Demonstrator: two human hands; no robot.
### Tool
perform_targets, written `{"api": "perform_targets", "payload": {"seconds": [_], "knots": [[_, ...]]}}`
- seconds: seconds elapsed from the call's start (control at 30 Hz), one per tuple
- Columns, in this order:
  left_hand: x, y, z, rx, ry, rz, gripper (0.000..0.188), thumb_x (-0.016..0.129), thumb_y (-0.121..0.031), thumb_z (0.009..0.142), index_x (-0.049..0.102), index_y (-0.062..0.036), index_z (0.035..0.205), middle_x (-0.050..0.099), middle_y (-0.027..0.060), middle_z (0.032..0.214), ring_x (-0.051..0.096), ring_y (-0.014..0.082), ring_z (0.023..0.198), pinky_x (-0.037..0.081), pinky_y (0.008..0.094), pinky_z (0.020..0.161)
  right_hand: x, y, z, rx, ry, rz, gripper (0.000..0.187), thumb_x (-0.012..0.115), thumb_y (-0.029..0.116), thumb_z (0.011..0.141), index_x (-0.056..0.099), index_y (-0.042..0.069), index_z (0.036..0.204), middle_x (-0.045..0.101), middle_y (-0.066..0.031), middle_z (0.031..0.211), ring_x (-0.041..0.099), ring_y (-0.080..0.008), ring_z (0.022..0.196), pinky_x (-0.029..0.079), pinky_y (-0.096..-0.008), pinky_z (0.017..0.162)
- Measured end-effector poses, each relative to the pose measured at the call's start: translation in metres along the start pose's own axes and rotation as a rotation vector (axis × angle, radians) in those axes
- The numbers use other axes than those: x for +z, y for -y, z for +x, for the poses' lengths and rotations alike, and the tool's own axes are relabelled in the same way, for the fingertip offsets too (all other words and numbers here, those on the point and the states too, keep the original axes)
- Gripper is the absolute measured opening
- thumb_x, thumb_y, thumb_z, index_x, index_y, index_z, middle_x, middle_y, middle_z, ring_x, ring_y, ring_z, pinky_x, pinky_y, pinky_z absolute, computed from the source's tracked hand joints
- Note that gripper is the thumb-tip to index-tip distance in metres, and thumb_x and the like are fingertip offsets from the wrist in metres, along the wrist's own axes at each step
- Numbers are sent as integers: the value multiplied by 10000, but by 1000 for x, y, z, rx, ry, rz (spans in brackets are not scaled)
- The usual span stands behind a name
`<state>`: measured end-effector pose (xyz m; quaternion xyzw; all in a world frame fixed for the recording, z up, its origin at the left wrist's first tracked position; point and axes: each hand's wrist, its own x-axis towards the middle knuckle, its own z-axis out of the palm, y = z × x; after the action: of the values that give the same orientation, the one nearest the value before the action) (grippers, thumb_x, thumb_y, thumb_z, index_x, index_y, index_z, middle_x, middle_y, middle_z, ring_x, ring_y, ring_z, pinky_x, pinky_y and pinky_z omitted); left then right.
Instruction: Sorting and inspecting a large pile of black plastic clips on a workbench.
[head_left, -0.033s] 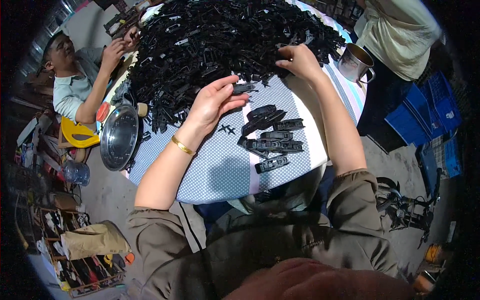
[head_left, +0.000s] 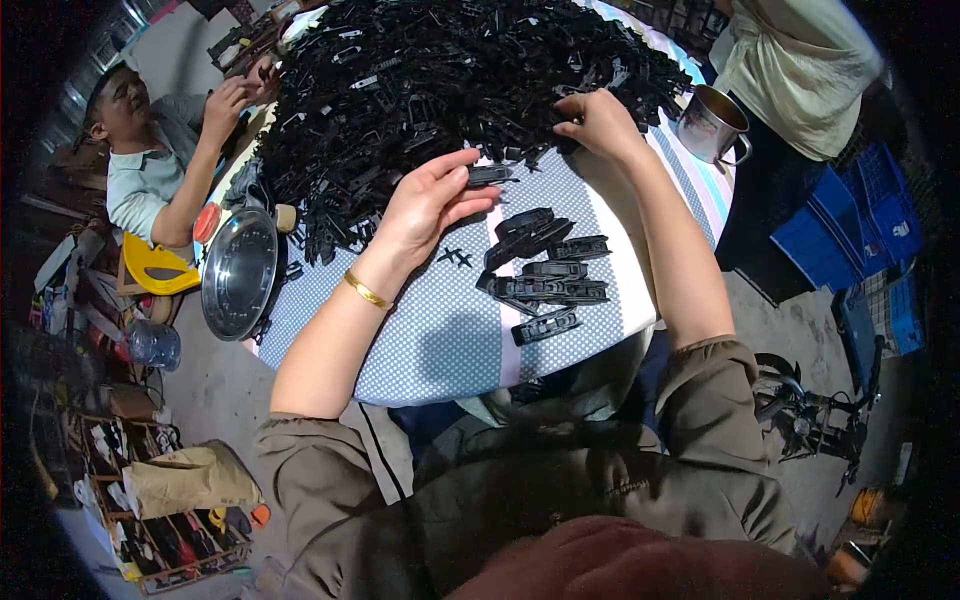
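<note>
In my left hand is a small, long black plastic part, pinched between thumb and fingers just in front of a large heap of similar black parts. My right hand is at the heap's near right edge, with thumb and index finger curled toward each other. Whatever lies between them blends into the dark heap. A small group of longer black assemblies rests on the patterned tablecloth between my forearms. Two tiny black pieces lie beside my left wrist.
A shiny metal bowl stands at the table's left edge, near a red-lidded jar. At the right edge is a metal mug. A co-worker sits at the left, handling something small; another person is at the far right.
</note>
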<state>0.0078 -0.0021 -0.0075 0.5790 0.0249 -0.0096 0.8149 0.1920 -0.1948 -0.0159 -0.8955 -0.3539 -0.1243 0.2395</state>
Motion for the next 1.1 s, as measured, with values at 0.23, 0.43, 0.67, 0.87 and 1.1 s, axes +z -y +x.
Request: {"api": "perform_targets", "payload": {"seconds": [0.23,0.43,0.67,0.87,1.1], "knots": [[0,3,3,44,-51,-54,342,349,-68,918,347,83,1224,550,199,998,594,242,929,516,267,797,-3,31,-1,-143,-215,242,315,588,228,796,603,13,1025,621,-135,965,610,-214,788,479,-300,699],[-4,7,2,59,-100,-56,352,354,-76,919,341,80,1234,534,181,1033,593,206,900,507,268,816,-5,94,-30,-330,-42,508,209,604,183,736,661,19,851,631,-164,748,629,-276,667,494,-326,615],[2,6,1,60,-153,31,342,364,-67,910,373,72,1223,532,151,1061,587,176,868,501,271,817,-8,90,-30,-404,-99,289,194,619,149,727,657,8,854,633,-143,729,618,-226,614,481,-287,557],[0,14,4,123,-173,122,337,390,-58,901,399,63,1216,530,134,1078,565,149,902,491,255,821,-6,97,-35,-441,-141,218,173,619,158,725,659,15,813,629,-136,725,610,-264,617,485,-322,560],[0,14,4,195,-235,163,356,495,-74,873,431,30,1208,586,49,902,567,64,736,501,189,700,8,105,-40,-439,-211,215,142,623,141,726,652,30,810,622,-110,773,602,-262,668,485,-322,588]]}}
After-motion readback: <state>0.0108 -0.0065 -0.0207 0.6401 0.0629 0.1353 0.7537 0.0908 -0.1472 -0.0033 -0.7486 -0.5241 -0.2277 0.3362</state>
